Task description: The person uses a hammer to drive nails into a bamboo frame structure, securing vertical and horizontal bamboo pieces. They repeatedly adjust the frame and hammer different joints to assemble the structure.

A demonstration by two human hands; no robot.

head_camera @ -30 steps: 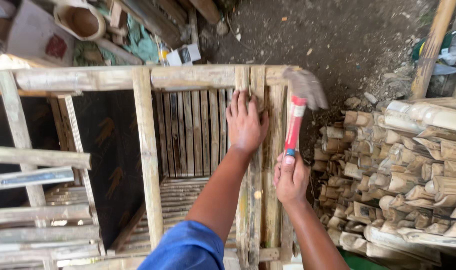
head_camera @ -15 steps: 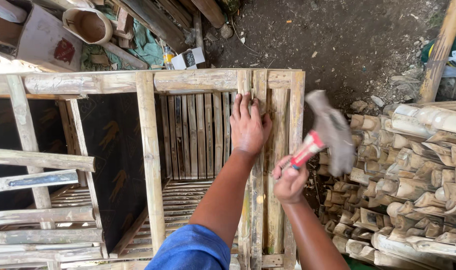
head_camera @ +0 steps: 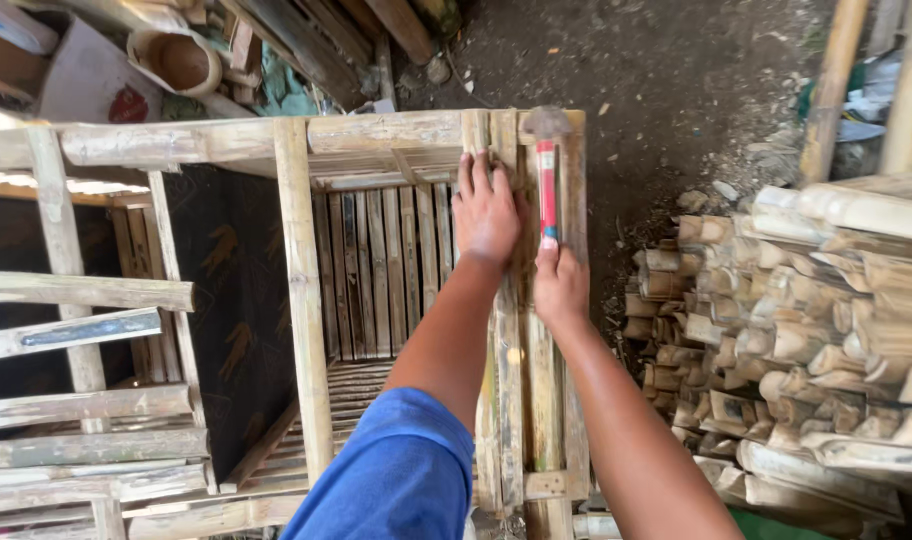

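My left hand (head_camera: 484,208) lies flat, fingers spread, on upright bamboo slats (head_camera: 503,330) at the right side of a bamboo frame (head_camera: 296,300). My right hand (head_camera: 559,283) grips the lower end of a hammer (head_camera: 547,180) with a red and white handle. The hammer points away from me, and its grey metal head rests at the frame's top rail (head_camera: 376,132), just right of my left fingers. A blue sleeve covers my left upper arm.
A stack of cut bamboo pieces (head_camera: 826,330) fills the right side. Dirt ground (head_camera: 676,70) lies beyond the frame. Timber scraps and a round container (head_camera: 181,60) sit at the top left. More bamboo slats (head_camera: 66,400) cross the left.
The hammer was raised and tilted to the right half a second ago. It has swung down, and its head now sits at the top rail. My left hand stayed on the slats.
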